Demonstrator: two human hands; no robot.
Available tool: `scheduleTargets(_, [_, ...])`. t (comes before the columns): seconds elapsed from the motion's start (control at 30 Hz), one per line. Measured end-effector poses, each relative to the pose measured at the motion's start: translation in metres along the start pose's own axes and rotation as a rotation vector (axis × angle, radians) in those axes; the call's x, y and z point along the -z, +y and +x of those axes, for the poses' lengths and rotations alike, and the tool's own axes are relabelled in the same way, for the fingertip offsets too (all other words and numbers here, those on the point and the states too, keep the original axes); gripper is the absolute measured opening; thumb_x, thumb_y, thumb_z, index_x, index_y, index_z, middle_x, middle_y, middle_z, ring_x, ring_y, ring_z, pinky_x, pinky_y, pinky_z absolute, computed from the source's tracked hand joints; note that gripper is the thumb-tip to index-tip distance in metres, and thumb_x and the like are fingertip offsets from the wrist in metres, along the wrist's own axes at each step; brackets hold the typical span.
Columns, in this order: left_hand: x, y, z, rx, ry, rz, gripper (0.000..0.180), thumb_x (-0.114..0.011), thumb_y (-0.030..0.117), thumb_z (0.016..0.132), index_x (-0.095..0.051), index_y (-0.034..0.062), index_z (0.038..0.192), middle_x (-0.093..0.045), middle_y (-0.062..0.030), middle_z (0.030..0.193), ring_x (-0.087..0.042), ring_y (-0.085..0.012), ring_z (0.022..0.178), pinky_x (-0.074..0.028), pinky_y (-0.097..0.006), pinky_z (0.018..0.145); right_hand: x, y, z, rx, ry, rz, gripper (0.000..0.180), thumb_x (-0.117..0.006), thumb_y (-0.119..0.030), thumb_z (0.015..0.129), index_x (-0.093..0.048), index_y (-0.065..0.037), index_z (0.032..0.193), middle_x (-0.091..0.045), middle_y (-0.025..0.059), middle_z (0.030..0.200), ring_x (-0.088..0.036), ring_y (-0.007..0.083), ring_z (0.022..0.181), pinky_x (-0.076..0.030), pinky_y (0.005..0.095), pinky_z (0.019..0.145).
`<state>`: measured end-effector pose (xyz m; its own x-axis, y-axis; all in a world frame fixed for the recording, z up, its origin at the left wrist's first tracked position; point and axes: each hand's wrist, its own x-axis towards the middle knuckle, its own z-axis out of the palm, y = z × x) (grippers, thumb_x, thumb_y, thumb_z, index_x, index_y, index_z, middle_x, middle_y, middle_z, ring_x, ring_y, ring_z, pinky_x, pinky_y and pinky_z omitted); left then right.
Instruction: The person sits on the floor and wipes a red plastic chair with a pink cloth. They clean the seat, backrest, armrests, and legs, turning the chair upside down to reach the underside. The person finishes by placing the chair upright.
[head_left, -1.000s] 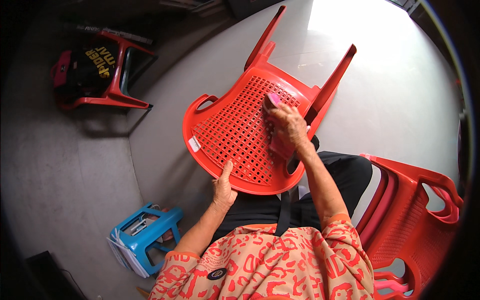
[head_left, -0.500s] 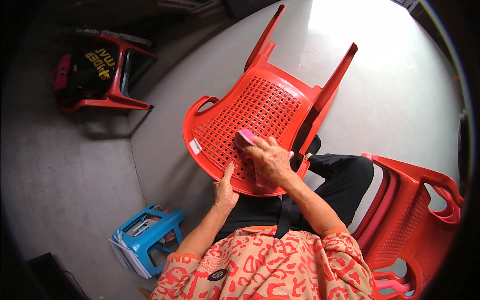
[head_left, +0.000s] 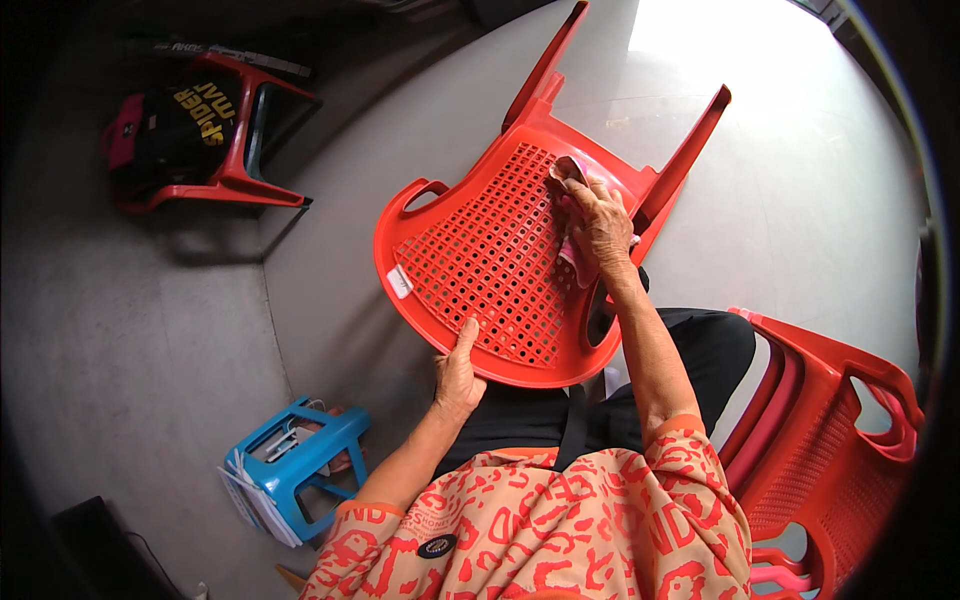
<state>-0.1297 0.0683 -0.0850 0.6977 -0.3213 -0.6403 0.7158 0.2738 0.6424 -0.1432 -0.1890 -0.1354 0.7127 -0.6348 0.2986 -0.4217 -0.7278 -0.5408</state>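
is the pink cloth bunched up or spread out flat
Bunched up: the pink patterned fabric cloth is crumpled under the right hand, folds showing beside it.

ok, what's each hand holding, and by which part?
Left hand: red chair, by its rounded near rim, thumb on top. Right hand: pink cloth, bunched under the fingers.

Little blue stool [head_left: 343, 438] lower left, with white papers [head_left: 262, 512] right up against its side. Upper left there's a spare red chair [head_left: 238, 181] with some black fabric thing [head_left: 165, 140] on it, yellow lettering and all. Stack of red chairs [head_left: 805, 480] off to the right, grey floor [head_left: 780, 220], plus a dark object [head_left: 100, 545] and thin cable [head_left: 150, 555] bottom left.
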Motion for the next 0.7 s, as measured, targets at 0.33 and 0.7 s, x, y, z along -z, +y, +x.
scheduleTargets(0.33, [0.002, -0.003, 0.004, -0.022, -0.011, -0.012, 0.045, -0.063, 0.008, 0.090, -0.047, 0.0099, 0.132, -0.056, -0.0057, 0.127, -0.057, -0.0185, 0.111, -0.052, -0.040, 0.094, 0.028, -0.041, -0.083, 0.242, -0.243, 0.282, 0.045, -0.066, -0.003, 0.065, -0.068, -0.022, 0.106, -0.059, 0.0064, 0.121, -0.055, 0.0302, 0.090, -0.051, 0.0380, 0.075])
scheduleTargets(0.7, [0.010, -0.009, 0.010, -0.064, -0.067, -0.053, 0.045, -0.065, 0.007, 0.090, -0.048, 0.0102, 0.132, -0.056, -0.0041, 0.127, -0.056, -0.0179, 0.111, -0.049, -0.037, 0.096, 0.042, -0.080, -0.110, 0.368, -0.247, 0.340, 0.047, -0.065, -0.008, 0.069, -0.064, -0.018, 0.115, -0.061, 0.0053, 0.110, -0.055, 0.0265, 0.075, -0.052, 0.0349, 0.063])
